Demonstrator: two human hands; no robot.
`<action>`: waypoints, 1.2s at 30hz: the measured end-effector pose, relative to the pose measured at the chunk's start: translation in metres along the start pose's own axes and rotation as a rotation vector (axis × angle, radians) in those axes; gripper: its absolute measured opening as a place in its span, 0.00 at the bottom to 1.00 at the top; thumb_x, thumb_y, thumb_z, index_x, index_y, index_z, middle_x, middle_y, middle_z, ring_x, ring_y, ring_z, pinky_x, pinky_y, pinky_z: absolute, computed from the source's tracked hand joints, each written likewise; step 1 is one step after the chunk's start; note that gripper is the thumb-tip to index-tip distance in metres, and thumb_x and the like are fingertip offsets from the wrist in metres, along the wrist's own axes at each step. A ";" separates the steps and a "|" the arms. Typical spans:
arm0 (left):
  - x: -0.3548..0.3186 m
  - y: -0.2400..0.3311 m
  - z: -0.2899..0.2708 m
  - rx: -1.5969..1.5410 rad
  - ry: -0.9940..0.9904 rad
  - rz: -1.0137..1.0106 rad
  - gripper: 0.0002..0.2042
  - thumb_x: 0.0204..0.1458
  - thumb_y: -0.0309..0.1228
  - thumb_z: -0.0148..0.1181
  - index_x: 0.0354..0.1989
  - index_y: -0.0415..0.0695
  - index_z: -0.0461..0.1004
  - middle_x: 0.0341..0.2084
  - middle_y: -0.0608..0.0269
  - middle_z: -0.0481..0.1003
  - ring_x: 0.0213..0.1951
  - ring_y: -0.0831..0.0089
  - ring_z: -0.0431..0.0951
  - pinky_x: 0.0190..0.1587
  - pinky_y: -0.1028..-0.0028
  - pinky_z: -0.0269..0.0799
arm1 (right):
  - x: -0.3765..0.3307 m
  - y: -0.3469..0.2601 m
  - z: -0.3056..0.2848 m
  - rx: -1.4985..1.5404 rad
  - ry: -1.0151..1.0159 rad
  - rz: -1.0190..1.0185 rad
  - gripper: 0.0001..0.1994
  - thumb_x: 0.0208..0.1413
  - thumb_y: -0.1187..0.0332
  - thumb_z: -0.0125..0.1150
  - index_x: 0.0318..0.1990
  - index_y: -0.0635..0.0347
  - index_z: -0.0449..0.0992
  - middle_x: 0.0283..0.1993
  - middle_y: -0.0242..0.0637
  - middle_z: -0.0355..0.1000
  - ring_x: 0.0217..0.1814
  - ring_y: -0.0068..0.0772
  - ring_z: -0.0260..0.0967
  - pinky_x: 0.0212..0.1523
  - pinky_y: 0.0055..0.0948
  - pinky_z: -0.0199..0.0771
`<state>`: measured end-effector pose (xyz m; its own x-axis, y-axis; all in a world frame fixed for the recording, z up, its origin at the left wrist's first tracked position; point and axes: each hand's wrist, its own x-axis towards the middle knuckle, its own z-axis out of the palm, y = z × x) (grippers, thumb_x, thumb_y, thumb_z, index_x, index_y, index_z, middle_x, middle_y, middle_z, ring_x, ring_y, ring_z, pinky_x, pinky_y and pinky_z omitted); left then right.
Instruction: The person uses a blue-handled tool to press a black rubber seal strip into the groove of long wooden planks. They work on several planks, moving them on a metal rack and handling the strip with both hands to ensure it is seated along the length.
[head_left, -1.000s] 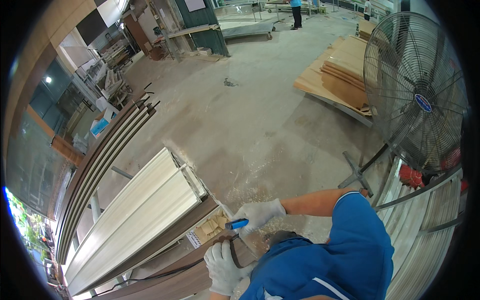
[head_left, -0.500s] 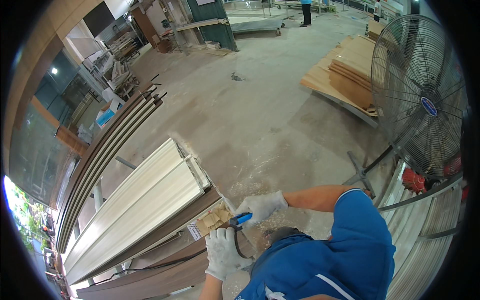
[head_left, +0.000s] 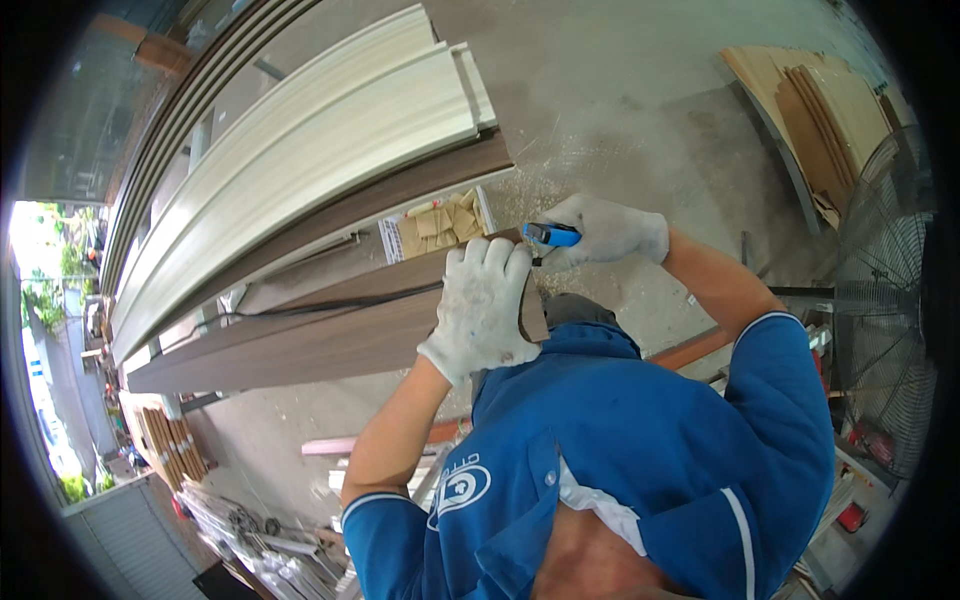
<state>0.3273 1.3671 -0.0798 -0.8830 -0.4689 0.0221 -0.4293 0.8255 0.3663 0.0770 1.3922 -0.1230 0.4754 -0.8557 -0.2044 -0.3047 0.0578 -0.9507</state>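
Observation:
A long brown wood-grain board [head_left: 290, 345] runs from the left to its near end in front of me. My left hand [head_left: 478, 312], in a white glove, lies on that end with the fingers stretched out and the thumb apart. Just past the board's end, my gloved right hand [head_left: 605, 232] is closed around a blue and black hand tool [head_left: 552, 235]. The tool's tip is close to the board's far corner; whether they touch I cannot tell. A black cord [head_left: 340, 302] lies along the board.
Beyond the board stands a box with brown cardboard pieces [head_left: 445, 222]. Cream panels [head_left: 340, 110] are stacked behind it on a darker board. Flat cardboard [head_left: 815, 110] lies at the far right, near a large fan [head_left: 885, 290]. Metal profiles [head_left: 250, 535] lie lower left.
My view has tilted down and shifted, so the boards and both hands appear higher. The right hand still holds the blue tool, and the left hand stays at the board's end.

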 end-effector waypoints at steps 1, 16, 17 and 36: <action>0.001 0.000 -0.001 0.008 -0.021 -0.003 0.47 0.20 0.47 0.77 0.57 0.38 0.71 0.46 0.53 0.69 0.50 0.53 0.68 0.53 0.56 0.62 | -0.001 -0.003 -0.001 -0.036 -0.010 0.014 0.18 0.56 0.64 0.75 0.51 0.60 0.81 0.43 0.32 0.80 0.44 0.22 0.73 0.49 0.30 0.75; -0.043 -0.019 -0.024 -0.018 0.077 -0.128 0.41 0.41 0.61 0.73 0.59 0.44 0.75 0.53 0.52 0.73 0.58 0.50 0.70 0.61 0.52 0.61 | -0.023 -0.028 -0.014 -0.048 0.221 0.160 0.16 0.61 0.60 0.72 0.50 0.57 0.78 0.34 0.33 0.75 0.38 0.25 0.72 0.42 0.30 0.73; -0.056 -0.030 -0.030 -0.018 0.110 -0.161 0.37 0.46 0.59 0.71 0.59 0.45 0.76 0.53 0.52 0.75 0.58 0.50 0.71 0.61 0.52 0.62 | -0.025 -0.036 -0.020 -0.062 0.279 0.194 0.16 0.62 0.59 0.70 0.51 0.57 0.78 0.35 0.35 0.76 0.38 0.27 0.74 0.42 0.31 0.73; -0.194 -0.177 -0.095 0.465 0.102 -0.565 0.10 0.60 0.33 0.62 0.49 0.50 0.79 0.43 0.62 0.78 0.52 0.55 0.74 0.57 0.55 0.64 | 0.005 -0.062 0.002 -0.903 0.181 -0.210 0.12 0.57 0.62 0.70 0.46 0.49 0.78 0.35 0.34 0.76 0.40 0.44 0.77 0.39 0.43 0.75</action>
<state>0.5931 1.2818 -0.0606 -0.4910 -0.8702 0.0412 -0.8695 0.4866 -0.0843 0.1001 1.3859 -0.0652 0.4811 -0.8745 0.0619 -0.7874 -0.4621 -0.4079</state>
